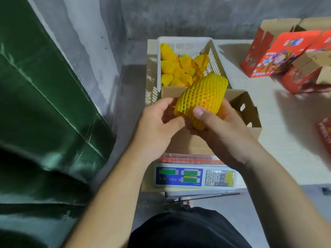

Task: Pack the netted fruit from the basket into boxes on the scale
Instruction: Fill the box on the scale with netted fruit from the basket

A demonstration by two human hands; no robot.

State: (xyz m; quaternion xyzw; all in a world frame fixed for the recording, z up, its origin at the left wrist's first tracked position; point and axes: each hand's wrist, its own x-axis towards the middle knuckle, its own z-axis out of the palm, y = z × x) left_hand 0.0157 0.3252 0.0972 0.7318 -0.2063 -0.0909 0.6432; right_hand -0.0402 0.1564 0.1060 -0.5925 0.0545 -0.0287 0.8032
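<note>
1. Big green tarp [44,97] takes up the whole left side, wrinkly and shiny, running along the grey wall.
2. The pale bench [279,140] carries everything else. Some red printed boxes [279,56] sit at the far right, flaps open.
3. White plastic basket [182,42] at the back of the bench, with a heap of yellow netted fruit [177,70] lying inside it.
4. Open brown cardboard box [249,111] sits on the scale [195,176], just in front of the basket and touching it.
5. Right hand [220,129] has its grip curled round one netted fruit [202,97], thumb pressed on top, held right over the box.
6. Left hand [157,126] grip is pinching the lower left end of that same fruit's foam net, fingers curled.
</note>
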